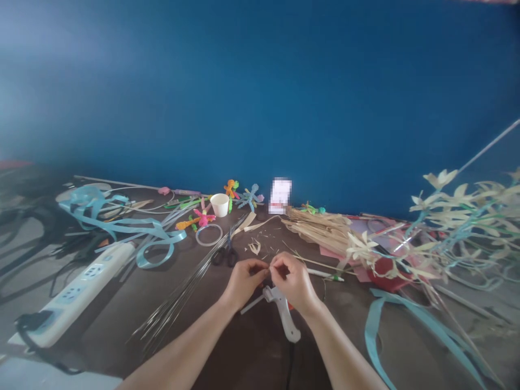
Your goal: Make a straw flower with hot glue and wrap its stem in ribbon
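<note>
My left hand (245, 281) and my right hand (293, 281) meet above the dark table (227, 346), fingertips pinched together on a small pale piece that I cannot make out. Directly below them lies a white glue gun (283, 314) with its cord running toward me. Black-handled scissors (226, 253) lie just beyond my left hand. A bundle of thin metal wires (182, 295) stretches diagonally to the left of my left forearm.
A white power strip (77, 292) lies at the left, with light blue ribbon (122, 227) beyond it. A white paper cup (220, 205), colourful small figures (203, 216), dried straw strips (320, 227) and straw flowers on stems (447, 227) fill the back and right. A blue wall stands behind.
</note>
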Demonstrator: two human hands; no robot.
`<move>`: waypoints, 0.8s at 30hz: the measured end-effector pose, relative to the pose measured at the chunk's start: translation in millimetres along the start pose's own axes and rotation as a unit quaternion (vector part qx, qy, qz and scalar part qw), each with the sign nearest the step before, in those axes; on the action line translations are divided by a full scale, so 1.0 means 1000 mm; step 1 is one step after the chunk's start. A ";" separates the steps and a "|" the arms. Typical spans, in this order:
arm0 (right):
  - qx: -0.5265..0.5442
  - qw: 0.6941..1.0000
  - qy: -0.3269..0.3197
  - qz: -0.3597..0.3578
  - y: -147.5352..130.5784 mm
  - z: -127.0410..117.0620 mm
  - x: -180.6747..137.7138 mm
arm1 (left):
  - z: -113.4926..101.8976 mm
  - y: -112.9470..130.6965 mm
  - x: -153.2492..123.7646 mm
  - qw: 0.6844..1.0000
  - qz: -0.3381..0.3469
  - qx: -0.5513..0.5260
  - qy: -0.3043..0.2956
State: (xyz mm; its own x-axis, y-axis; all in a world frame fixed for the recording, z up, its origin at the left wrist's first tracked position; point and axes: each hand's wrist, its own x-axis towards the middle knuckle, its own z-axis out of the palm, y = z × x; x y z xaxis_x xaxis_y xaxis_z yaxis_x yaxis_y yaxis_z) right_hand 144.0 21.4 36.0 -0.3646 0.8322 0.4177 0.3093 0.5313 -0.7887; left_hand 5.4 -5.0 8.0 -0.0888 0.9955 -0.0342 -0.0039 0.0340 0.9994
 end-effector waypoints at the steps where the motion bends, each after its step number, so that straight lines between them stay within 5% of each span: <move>1: 0.007 1.000 0.002 0.001 0.000 0.000 0.000 | 0.000 0.001 0.000 1.000 0.001 -0.005 -0.003; 12: 0.116 0.987 0.036 0.105 0.015 -0.001 0.002 | -0.003 0.003 0.002 0.977 -0.091 -0.191 -0.018; 24: 0.176 0.973 -0.024 0.144 0.020 0.004 0.001 | 0.000 0.007 0.000 0.965 -0.121 -0.227 -0.046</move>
State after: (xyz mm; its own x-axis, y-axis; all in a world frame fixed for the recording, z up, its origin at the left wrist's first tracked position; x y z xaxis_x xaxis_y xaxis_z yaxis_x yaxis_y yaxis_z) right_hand 145.9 32.4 18.8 -0.3502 0.9260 0.1410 0.0876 0.1822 -0.9794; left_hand 4.9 -5.1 14.9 0.0583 0.9675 -0.2459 -0.4506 0.2453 0.8584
